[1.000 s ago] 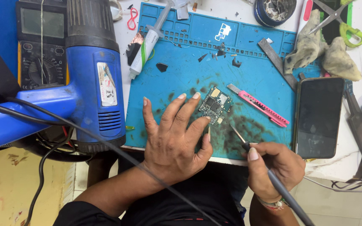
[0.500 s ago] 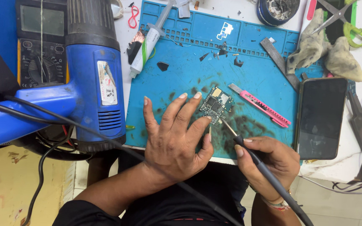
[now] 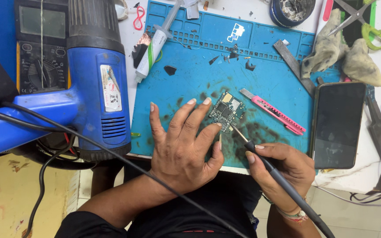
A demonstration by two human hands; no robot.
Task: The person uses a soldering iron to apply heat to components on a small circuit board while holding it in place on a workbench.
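near the middle of the blue work mat [image 3: 190, 75] lies one small circuit board [image 3: 226, 111], tilted, on a patch of dark residue. your left hand [image 3: 184, 145] rests flat on the mat with its fingers spread; the fingertips [image 3: 217, 126] touch the board's left edge and pin it without closing around it. your right hand [image 3: 287, 174] is closed in a pen grip on one soldering iron [image 3: 267, 165], and its tip meets the board's lower right corner.

count on the table: one board, one iron, one pink utility knife [image 3: 273, 111] just right of the board, one dark phone [image 3: 338, 124] face up at the mat's right edge, one syringe [image 3: 155, 46] at the upper left, two crumpled cloths [image 3: 345, 57] at the upper right, and one blue hot air gun [image 3: 95, 79] overhanging the mat's left side, with one multimeter [image 3: 40, 44] behind it.

open room: bare mat lies above the board, up to the row of tray slots. the board sits near the mat's front edge, with your hands between it and that edge. the knife closes off the right side; the left side is clear up to the hot air gun.
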